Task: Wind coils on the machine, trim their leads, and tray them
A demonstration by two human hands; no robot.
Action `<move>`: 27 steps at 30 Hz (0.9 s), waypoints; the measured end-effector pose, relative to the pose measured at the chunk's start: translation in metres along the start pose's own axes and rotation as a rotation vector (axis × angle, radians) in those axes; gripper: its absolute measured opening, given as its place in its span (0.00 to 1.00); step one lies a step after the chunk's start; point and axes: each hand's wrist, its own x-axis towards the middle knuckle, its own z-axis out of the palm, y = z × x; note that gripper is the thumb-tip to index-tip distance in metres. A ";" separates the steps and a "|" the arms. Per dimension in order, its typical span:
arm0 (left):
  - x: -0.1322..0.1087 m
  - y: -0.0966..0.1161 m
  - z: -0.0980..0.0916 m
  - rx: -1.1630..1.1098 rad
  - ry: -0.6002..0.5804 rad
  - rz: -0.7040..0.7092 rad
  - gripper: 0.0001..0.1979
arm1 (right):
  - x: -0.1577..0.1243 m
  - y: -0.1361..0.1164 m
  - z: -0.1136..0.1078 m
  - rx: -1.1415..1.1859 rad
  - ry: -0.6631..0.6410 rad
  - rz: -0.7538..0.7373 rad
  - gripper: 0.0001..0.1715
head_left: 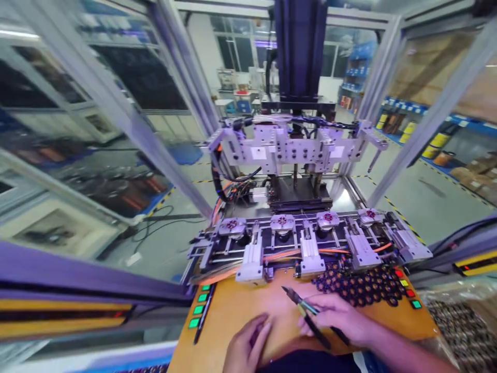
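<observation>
My right hand [336, 318] rests on the orange wooden worktop [233, 316] and is closed on dark tweezers [301, 306] whose tips point up and left. Just beyond it lies a heap of several small dark round parts [361, 285]. My left hand [248, 344] sits on the worktop near the front edge with its fingers curled; something small and dark may be in them, but it is hard to make out. Behind the worktop stands a machine with a row of round fixtures [282, 221], each with a reddish star-shaped part on top.
Green buttons [199, 304] line the worktop's left edge; red, yellow and green buttons [407, 288] line the right. A blue column with a white tool head [295, 145] hangs over the fixtures. Aluminium frame posts and clear panels enclose the machine. A bag of dark parts [458, 326] lies at right.
</observation>
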 end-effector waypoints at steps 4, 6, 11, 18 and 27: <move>0.003 0.019 0.017 -0.098 -0.123 0.062 0.18 | 0.046 0.068 0.026 -0.153 0.136 0.026 0.30; 0.001 0.023 0.025 -0.095 -0.123 0.054 0.18 | 0.055 0.078 0.028 -0.286 0.226 0.013 0.29; -0.005 0.022 0.032 -0.036 -0.080 0.060 0.19 | 0.045 0.079 0.017 -0.706 0.435 -0.099 0.16; 0.000 0.020 -0.036 0.130 0.034 0.159 0.23 | 0.018 0.062 0.000 -1.091 0.396 -0.304 0.09; 0.146 0.063 -0.199 0.579 0.148 0.344 0.17 | 0.064 -0.134 -0.036 -1.677 0.048 -0.766 0.10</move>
